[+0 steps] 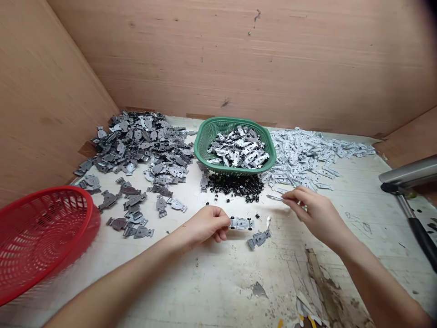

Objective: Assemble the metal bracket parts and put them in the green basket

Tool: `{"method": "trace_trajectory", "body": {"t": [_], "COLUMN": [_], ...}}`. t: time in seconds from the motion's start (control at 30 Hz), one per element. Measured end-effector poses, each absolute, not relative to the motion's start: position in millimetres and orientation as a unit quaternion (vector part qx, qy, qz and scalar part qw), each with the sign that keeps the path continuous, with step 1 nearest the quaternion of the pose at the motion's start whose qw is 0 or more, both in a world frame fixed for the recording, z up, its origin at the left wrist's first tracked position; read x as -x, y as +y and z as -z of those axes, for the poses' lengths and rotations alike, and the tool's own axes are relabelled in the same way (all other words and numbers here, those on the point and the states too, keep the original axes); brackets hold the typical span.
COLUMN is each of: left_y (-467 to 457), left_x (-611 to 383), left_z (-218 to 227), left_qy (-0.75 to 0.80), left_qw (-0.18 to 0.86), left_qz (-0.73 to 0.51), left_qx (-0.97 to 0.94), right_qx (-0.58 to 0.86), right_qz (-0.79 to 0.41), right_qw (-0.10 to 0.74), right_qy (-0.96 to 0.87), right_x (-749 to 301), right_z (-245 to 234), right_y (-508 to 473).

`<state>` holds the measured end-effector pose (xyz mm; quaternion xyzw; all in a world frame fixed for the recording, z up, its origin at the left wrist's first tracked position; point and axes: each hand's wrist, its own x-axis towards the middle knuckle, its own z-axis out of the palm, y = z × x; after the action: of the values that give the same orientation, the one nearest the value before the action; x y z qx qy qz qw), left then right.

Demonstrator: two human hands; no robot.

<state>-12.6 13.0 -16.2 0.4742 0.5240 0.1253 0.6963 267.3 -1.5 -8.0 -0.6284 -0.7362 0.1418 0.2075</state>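
Note:
My left hand (pixel 206 223) pinches the left end of a small grey toy car chassis (pixel 243 223), which has black wheels at its corners. My right hand (pixel 312 212) has its fingertips closed on the end of a slim pale car piece (pixel 275 197) beside the white heap. Just below the chassis lies a loose grey car base (pixel 260 238) on the worktop. A small black wheel piece (pixel 257 216) rests to the right of the chassis. Behind both hands spreads a pile of small black wheel parts (pixel 237 187).
A green basket (pixel 235 171) of pale and grey car parts stands at the back. Grey bases (pixel 143 141) are heaped left, white pieces (pixel 303 155) right. A red basket (pixel 85 214) leans in at left. A metal lever with a black grip (pixel 423 241) juts in at right.

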Motion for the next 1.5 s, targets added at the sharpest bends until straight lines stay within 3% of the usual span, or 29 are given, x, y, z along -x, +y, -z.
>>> {"method": "trace_trajectory", "body": {"t": [0.17,0.27,0.9,1.1,1.5], "left_y": [13,12,11,11,8], "left_x": [12,12,12,11,11], "left_z": [15,15,18,13,13], "left_qy": [0.521,0.517,0.516,0.504,0.505], "left_qw": [0.698,0.698,0.698,0.705,0.695], "left_qz": [-0.129,-0.133,-0.134,-0.15,-0.178], "left_qx": [-0.474,-0.477,-0.479,-0.475,-0.481], "right_qx": [0.551,0.516,0.52,0.544,0.559], "right_qz": [-0.503,-0.585,-0.596,-0.593,-0.613], "right_qw": [0.287,0.299,0.332,0.384,0.359], "right_qy": [-0.601,-0.549,-0.513,-0.452,-0.428], "right_x": [-231,-213,-194,-193,-197], "right_z": [-8,-2,12,15,20], "right_y": [-20,-23,-22,-22,-32]}}
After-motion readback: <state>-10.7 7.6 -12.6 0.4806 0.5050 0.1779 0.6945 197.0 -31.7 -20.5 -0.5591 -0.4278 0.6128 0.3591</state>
